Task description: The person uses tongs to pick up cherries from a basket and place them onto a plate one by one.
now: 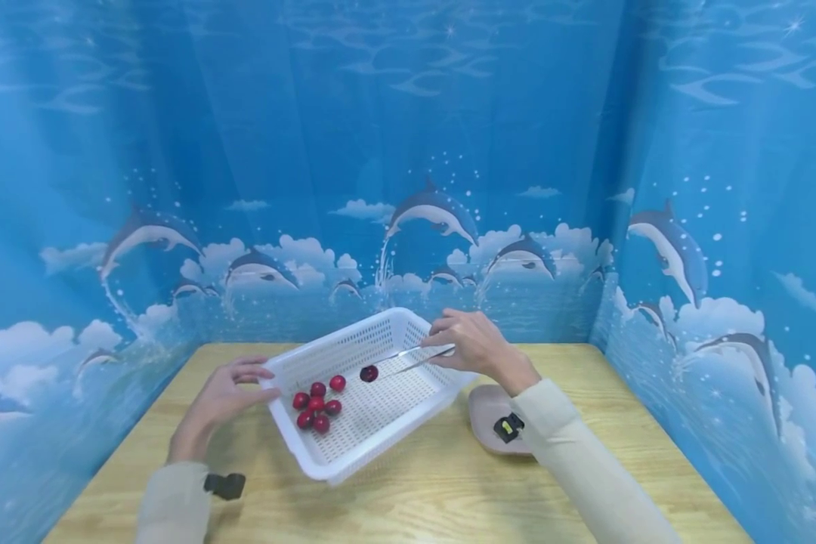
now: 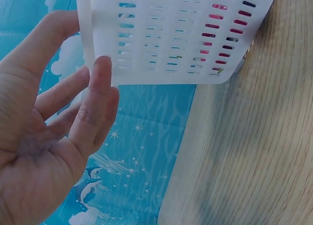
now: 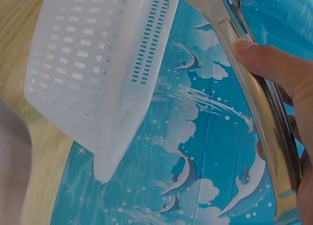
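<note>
white basket (image 1: 394,431), red fruits (image 1: 316,404), blue dolphin-print curtain (image 1: 408,136)

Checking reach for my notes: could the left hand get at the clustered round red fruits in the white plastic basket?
Probably yes: the left hand touches the rim of the white plastic basket, and the round red fruits lie just inside, uncovered.

Soft, even light fills the head view, with pale glare between the side edges of the tabletop (image 1: 394,502); the tongs (image 3: 257,107) gleam.
</note>
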Available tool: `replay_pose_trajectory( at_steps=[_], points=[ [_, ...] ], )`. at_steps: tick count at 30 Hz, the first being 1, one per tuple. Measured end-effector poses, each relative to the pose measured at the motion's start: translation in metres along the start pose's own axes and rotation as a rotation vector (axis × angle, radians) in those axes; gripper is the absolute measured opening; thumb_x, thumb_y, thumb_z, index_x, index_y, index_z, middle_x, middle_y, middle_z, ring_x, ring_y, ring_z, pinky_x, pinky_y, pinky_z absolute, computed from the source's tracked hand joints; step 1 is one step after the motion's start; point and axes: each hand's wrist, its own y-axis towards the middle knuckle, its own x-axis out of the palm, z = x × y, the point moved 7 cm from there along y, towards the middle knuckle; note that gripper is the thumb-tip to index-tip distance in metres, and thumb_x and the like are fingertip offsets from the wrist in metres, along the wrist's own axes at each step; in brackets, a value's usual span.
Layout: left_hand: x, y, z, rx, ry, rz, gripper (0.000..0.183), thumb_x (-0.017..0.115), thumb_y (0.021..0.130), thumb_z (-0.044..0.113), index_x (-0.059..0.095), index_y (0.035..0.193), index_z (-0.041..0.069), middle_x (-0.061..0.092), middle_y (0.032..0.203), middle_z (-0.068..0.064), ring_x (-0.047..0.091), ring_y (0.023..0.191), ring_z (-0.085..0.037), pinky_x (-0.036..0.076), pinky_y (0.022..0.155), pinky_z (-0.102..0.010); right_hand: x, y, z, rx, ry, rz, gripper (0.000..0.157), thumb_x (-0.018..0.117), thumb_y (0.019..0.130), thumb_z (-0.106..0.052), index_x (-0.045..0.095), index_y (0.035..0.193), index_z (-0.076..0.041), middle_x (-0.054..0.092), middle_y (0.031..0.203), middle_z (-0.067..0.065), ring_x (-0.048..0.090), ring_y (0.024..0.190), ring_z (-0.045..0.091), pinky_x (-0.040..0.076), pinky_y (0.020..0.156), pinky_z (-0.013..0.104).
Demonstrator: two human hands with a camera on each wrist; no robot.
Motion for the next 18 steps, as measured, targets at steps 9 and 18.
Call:
replay_pose_trajectory(
  at_steps=[9, 18],
  points=[
    [0.0, 0.0, 0.001, 0.007, 0.002, 0.002, 0.056, 0.086, 0.083, 0.032, 0.069, 0.123, -0.003, 0.045, 0.159, -0.023, 0.058, 0.13, -0.045, 0.052, 0.106, -0.058, -0.005, -0.006, 0.003, -0.002, 0.01, 0.021, 0.027, 0.09, 0.078, -0.031, 0.083, 0.104, -0.025, 0.08, 0.095, -0.004, 0.062, 0.079, 0.011, 0.039, 0.055, 0.011],
    [-0.001, 0.003, -0.001, 0.015, 0.004, 0.011, 0.055, 0.086, 0.083, 0.032, 0.07, 0.122, -0.004, 0.047, 0.157, -0.024, 0.06, 0.128, -0.045, 0.056, 0.103, -0.053, -0.014, -0.015, 0.01, 0.031, 0.009, 0.018, 0.029, 0.091, 0.076, -0.027, 0.083, 0.103, -0.024, 0.08, 0.098, -0.003, 0.064, 0.082, 0.012, 0.041, 0.056, 0.013]
  ],
)
